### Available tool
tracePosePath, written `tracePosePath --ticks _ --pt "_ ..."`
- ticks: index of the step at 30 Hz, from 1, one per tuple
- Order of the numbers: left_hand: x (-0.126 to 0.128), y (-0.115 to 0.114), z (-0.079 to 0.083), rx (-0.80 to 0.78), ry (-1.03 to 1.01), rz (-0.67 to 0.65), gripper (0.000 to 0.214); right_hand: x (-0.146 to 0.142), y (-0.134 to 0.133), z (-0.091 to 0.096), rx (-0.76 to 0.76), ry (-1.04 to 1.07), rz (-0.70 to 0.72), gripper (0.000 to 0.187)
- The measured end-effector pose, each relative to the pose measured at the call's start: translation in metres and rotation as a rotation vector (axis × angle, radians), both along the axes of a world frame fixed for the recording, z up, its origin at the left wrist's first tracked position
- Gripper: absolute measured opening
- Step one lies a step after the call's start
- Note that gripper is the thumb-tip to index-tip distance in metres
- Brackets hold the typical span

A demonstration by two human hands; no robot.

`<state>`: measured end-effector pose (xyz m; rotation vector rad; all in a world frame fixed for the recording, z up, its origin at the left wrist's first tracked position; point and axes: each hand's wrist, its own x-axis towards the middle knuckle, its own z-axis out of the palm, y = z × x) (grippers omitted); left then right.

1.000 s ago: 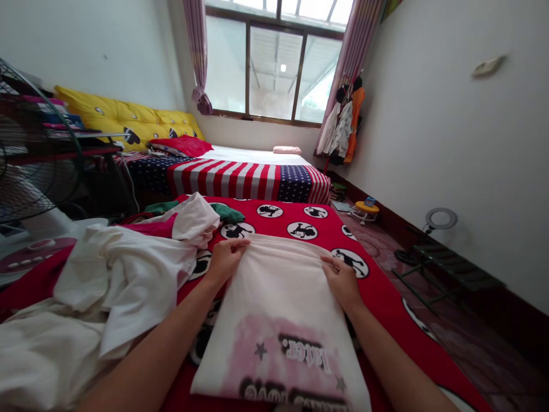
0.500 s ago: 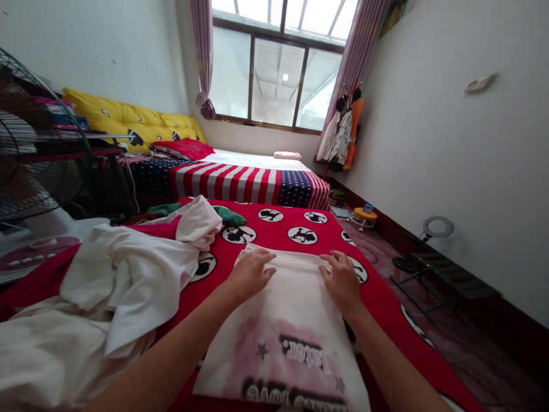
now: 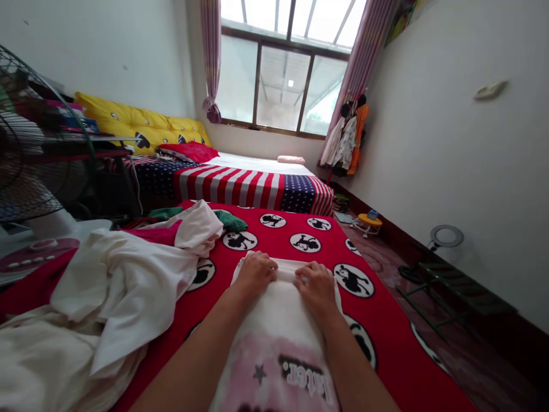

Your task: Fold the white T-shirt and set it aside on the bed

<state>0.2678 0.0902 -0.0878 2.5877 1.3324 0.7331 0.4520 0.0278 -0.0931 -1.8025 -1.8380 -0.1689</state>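
Note:
A folded white T-shirt (image 3: 278, 337) with a pink print and black lettering lies lengthwise in front of me on a red bedspread (image 3: 377, 320) with black-and-white cartoon circles. Both my hands rest on the shirt's far end, close together. My left hand (image 3: 256, 273) lies flat with its fingers pressing the cloth. Beside it, my right hand (image 3: 316, 288) has its fingers curled down onto the folded edge.
A heap of loose white and pink clothes (image 3: 115, 286) covers the left of the bed, with a green garment (image 3: 229, 220) behind it. A fan (image 3: 30, 143) stands at the far left. Beyond lies a second bed with a flag cover (image 3: 240, 186). Floor and a dark rack (image 3: 454, 286) are on the right.
Both hands have moved inward from the shirt's far corners to its middle, and the shirt's far end now looks narrower. The camera has shifted slightly forward.

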Motion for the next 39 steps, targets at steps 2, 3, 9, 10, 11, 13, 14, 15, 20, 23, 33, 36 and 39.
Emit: tracePosePath --ticks 2,3,9,10,11,13,14,15,20,23,33,36,39 --pt "-0.002 0.001 0.001 -0.007 0.0 -0.02 0.014 0.0 -0.001 0.004 -0.01 -0.022 0.035 0.008" --pt "-0.003 0.001 0.004 -0.009 0.0 -0.029 0.012 0.0 -0.001 0.007 -0.016 -0.025 0.054 0.009" --pt "-0.019 -0.003 0.025 -0.087 0.045 -0.156 0.016 0.013 -0.008 0.028 -0.214 0.008 0.203 0.013" --pt "-0.022 -0.003 0.027 -0.11 0.059 -0.159 0.025 0.017 -0.009 0.031 -0.251 0.01 0.176 0.019" --pt "-0.024 -0.003 0.028 -0.129 0.071 -0.149 0.033 0.021 -0.009 0.033 -0.281 0.013 0.132 0.022" --pt "-0.027 -0.002 0.029 -0.162 0.072 -0.1 0.041 0.028 -0.009 0.035 -0.333 0.037 0.042 0.016" --pt "-0.028 -0.002 0.028 -0.173 0.063 -0.079 0.038 0.031 -0.009 0.036 -0.359 0.059 0.014 0.01" --pt "-0.028 -0.001 0.027 -0.181 0.048 -0.06 0.031 0.033 -0.01 0.036 -0.382 0.082 0.0 0.009" --pt "-0.033 0.0 0.022 -0.223 0.012 -0.035 0.023 0.036 -0.012 0.04 -0.471 0.088 0.011 0.013" --pt "-0.035 0.001 0.022 -0.254 0.023 -0.069 0.014 0.034 -0.016 0.044 -0.478 0.07 0.032 0.01" --pt "-0.039 0.003 0.028 -0.272 -0.026 -0.146 0.006 0.035 -0.02 0.051 -0.476 0.213 0.136 0.011" --pt "-0.043 0.005 0.027 -0.287 -0.055 -0.148 0.007 0.036 -0.018 0.049 -0.496 0.223 0.115 0.017" --pt "-0.047 0.008 0.025 -0.295 -0.079 -0.134 0.007 0.04 -0.018 0.05 -0.489 0.162 0.059 0.016"
